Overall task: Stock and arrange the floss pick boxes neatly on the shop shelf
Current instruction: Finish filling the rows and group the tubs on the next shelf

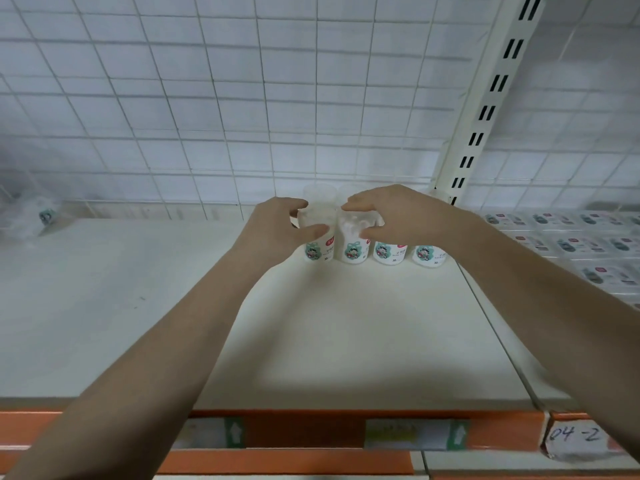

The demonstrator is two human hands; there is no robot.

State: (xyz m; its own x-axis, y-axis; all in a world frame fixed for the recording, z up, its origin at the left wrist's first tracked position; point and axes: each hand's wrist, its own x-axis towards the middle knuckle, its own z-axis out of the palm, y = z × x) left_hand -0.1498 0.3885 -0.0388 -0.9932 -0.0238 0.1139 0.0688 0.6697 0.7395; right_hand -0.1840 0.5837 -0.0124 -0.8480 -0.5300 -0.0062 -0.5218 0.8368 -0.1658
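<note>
Two boxes, one [317,225] gripped in my left hand [277,230] and one [353,233] in my right [391,216], sit at the shelf [346,323] back; I should nudge them flush with the row, labels forward.

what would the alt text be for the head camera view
Two bare hands reach to the back of a white shop shelf: the left hand and right hand each curl round a clear floss pick tub in a row of four labelled tubs. A wire grid stands behind.
</note>
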